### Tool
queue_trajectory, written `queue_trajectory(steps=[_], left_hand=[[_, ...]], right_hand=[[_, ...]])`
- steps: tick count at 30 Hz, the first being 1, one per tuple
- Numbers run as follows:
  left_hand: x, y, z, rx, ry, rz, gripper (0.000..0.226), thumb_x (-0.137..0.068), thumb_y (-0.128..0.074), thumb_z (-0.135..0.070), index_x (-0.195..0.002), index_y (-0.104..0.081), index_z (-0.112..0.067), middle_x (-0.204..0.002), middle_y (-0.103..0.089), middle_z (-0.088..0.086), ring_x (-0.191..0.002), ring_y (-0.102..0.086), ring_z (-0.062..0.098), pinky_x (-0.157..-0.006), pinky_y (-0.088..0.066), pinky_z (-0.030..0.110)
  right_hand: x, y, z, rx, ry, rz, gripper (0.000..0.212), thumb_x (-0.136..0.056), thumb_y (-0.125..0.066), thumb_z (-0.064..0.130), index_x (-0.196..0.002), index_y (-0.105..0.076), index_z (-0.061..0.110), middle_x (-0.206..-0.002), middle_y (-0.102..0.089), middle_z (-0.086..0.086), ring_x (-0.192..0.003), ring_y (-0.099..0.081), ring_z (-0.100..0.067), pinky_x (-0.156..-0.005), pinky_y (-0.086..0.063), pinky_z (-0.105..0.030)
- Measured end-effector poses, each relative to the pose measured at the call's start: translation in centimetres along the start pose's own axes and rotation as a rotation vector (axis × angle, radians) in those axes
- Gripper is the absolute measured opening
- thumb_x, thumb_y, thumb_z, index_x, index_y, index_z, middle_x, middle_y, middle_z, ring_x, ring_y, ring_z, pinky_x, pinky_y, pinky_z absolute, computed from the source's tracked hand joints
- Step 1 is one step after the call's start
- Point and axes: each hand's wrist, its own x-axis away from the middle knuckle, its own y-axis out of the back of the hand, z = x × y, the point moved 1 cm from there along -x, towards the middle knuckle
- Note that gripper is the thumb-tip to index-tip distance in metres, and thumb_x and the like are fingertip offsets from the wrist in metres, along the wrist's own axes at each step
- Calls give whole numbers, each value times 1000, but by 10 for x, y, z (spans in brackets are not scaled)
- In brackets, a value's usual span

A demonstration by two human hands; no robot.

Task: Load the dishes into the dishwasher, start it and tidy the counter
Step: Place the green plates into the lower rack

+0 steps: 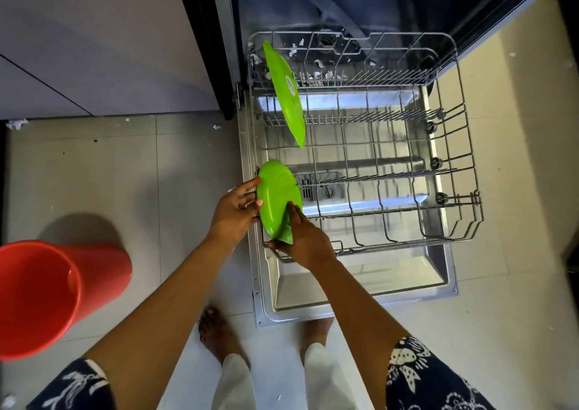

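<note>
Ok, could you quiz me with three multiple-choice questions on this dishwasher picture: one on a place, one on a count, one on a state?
1. Where is the red bucket?
A) on the floor at the person's left
B) on a shelf
C) on a chair

2. How many green plates are in view?
A) one
B) two
C) four

3. The nearer green plate is:
A) lying flat on the floor
B) held on edge by both hands
C) broken in two

Answers:
1 A: it is on the tiles.
2 B: the far plate stands on edge in the rack, and the other is held.
3 B: the left hand and right hand hold it at the rack's near left corner.
</note>
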Motion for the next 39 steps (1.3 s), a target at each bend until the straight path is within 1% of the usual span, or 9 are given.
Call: queue_trajectory(steps=[4, 7, 9, 13, 19, 24, 30, 35, 39], left_hand=[[-6, -2, 7, -38, -8, -23, 60, -87, -52, 15, -137, -46, -18, -115, -58, 12, -107, -58, 28, -68, -59, 26], [-9, -4, 9, -48, 12, -71, 58, -87, -55, 13, -137, -45, -14, -116, -59, 13, -107, -58, 30, -78, -57, 43], [-8, -9, 9, -11, 80, -113, 45, -89, -54, 9, -131, -48, -4, -113, -60, 15, -103, -58, 30, -73, -56, 40], [0, -20, 4, 4, 80, -152, 21, -93, -51, 1, -114, -57, 2, -97, -63, 13, -86, -60, 28, -55, -56, 20], [22, 3, -4, 151, -16, -244, 17, -93, -51, -2, -90, -60, -16, -65, -70, -10, -57, -66, 7, -50, -55, 23], [17, -5, -2, 132, -15, -203, 17, -93, -51, -1, -93, -61, -15, -66, -71, -10, -59, -67, 6, -51, -55, 22], [7, -31, 14, 49, 15, -181, 20, -93, -51, 1, -86, -59, -15, -66, -69, -10, -64, -66, 7, -51, -55, 21], [1, -42, 30, 10, 28, -221, 10, -91, -55, 2, -91, -60, -6, -76, -69, -2, -81, -61, 24, -85, -53, 48], [1, -39, 36, -76, 28, -257, 14, -91, -60, -8, -84, -62, -21, -79, -68, 1, -82, -62, 27, -82, -52, 59]], right_hand=[[18, 10, -39, 160, -65, -79, 59, -95, -43, 45, -145, -29, 17, -148, -38, -5, -136, -35, -20, -114, -19, -43], [29, 15, -58, 191, -146, -90, 55, -98, -35, 44, -145, -29, 18, -148, -36, -5, -140, -27, -19, -115, -4, -50], [33, 12, -54, 240, -62, -34, 51, -97, -34, 45, -142, -34, 21, -143, -43, -3, -137, -32, -18, -115, 0, -50], [39, 16, -44, 418, -39, 47, 46, -96, -35, 49, -129, -46, 19, -123, -58, -3, -123, -46, -24, -114, -2, -53], [56, 34, -82, 434, -96, 9, 49, -94, -37, 53, -129, -47, 21, -126, -58, -1, -126, -45, -23, -114, -13, -46], [62, 42, -100, 382, 10, -49, 38, -96, -44, 39, -128, -52, 20, -127, -58, -2, -125, -47, -21, -111, -24, -40], [65, 36, -116, 375, -70, -231, 16, -78, -72, 37, -84, -72, 23, -81, -71, 1, -84, -67, -23, -90, -42, -50], [60, 31, -118, 319, -89, -271, 18, -86, -62, 35, -94, -71, 21, -93, -71, 1, -98, -63, -23, -97, -32, -48], [58, 31, -117, 359, -112, -198, 28, -94, -47, 39, -109, -65, 23, -110, -66, 3, -113, -55, -19, -104, -23, -45]])
